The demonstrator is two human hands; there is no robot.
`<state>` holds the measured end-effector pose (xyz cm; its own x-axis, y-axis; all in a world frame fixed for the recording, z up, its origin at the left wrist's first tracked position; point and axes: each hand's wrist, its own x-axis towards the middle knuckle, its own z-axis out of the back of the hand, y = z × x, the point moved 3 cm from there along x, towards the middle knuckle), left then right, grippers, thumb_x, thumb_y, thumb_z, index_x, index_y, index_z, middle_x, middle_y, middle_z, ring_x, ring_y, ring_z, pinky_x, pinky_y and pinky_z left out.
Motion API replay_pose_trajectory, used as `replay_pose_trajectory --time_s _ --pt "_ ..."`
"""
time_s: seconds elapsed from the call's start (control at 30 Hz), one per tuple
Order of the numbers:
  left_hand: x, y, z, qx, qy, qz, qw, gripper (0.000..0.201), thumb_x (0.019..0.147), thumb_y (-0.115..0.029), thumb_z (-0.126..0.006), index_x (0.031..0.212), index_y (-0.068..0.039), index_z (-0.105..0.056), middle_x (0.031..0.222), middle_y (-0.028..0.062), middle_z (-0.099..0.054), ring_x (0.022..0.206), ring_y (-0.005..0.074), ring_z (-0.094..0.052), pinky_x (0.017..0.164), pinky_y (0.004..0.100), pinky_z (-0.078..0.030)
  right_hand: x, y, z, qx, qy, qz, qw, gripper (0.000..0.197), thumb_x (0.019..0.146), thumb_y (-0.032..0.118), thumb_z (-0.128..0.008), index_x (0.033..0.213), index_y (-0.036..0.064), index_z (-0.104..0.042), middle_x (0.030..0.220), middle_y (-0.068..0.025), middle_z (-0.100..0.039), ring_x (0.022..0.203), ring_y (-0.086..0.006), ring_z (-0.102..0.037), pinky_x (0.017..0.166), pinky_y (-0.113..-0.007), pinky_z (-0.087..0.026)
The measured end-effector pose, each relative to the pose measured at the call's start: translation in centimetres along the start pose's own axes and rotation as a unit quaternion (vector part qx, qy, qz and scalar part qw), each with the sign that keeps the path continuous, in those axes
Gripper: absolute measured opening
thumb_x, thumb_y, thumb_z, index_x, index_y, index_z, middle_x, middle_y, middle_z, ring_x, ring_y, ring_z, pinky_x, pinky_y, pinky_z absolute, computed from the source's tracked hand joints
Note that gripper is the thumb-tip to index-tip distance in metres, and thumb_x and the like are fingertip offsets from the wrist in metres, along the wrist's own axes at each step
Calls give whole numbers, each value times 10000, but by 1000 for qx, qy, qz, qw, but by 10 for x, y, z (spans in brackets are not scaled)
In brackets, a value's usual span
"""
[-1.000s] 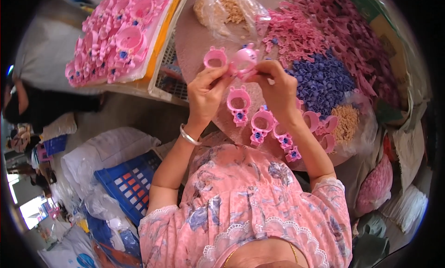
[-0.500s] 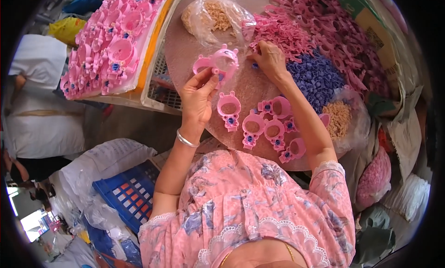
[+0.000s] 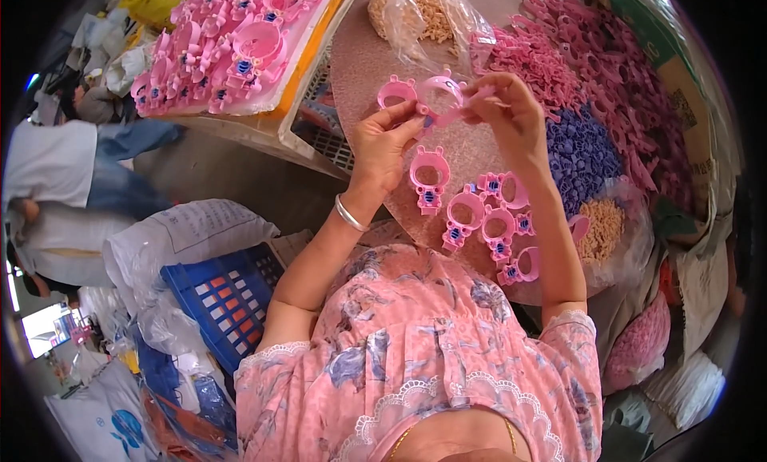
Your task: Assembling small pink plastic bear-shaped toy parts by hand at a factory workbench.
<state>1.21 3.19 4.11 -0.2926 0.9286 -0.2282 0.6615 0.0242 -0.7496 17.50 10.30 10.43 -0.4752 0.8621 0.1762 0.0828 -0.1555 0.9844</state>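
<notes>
Our L hand [image 3: 389,141] pinches a pink eared ring [image 3: 449,85] over the table [image 3: 361,67]; R hand [image 3: 518,115] pinches sth pink at its right, exact pc unclear. Blue-centred rings [image 3: 430,196] nearside + far-left ring heap [image 3: 192,59] look done; loose pink pcs [image 3: 531,59] & blue pcs [image 3: 583,154], far right, remain.

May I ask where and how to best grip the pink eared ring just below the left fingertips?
Take the ring by its left wall, probably from the left: its open hole could admit a fingertip; other rings lie to its right.
</notes>
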Motion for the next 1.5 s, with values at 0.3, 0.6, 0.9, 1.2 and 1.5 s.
replay_pose_trajectory --time_s 0.3,0.6,0.9,1.2,1.5 --pt "-10 -9 -13 103 26 -110 988 255 822 65 -646 1077 56 -650 928 73 -686 814 103 -639 756 230 -537 -15 17 -18 -355 -57 238 902 190 744 176 -749 891 75 -683 1344 -119 -525 1294 -318 -395 1048 -439 -265" --pt "-14 -11 -18 122 38 -158 979 225 826 53 -654 1046 16 -675 887 51 -687 782 75 -630 727 211 -531 -18 12 -16 -327 -84 227 913 191 721 190 -764 842 58 -698 1492 -130 -348 1366 -340 -289 1085 -447 -245" --pt "-24 -18 -24 225 35 -203 952 243 821 71 -646 1057 18 -671 920 53 -674 817 95 -632 779 227 -532 -19 0 -12 -296 -71 185 934 240 759 245 -747 835 29 -674 1494 -156 -334 1371 -352 -296 1095 -449 -239" --pt "-23 10 -17 118 20 -112 986 215 817 42 -664 1032 29 -675 927 61 -680 794 82 -632 693 203 -514 -26 -11 -22 -321 -160 217 908 281 812 103 -703 1075 42 -622 1456 -149 -375 1340 -262 -366 1039 -351 -351" --pt "-25 11 -26 107 17 -28 994 196 832 21 -648 1026 37 -671 881 65 -683 742 77 -627 660 200 -520 5 9 -29 -496 -183 302 793 630 868 319 -629 1396 103 -363 1431 -106 -401 1356 -269 -311 1117 -464 -66"
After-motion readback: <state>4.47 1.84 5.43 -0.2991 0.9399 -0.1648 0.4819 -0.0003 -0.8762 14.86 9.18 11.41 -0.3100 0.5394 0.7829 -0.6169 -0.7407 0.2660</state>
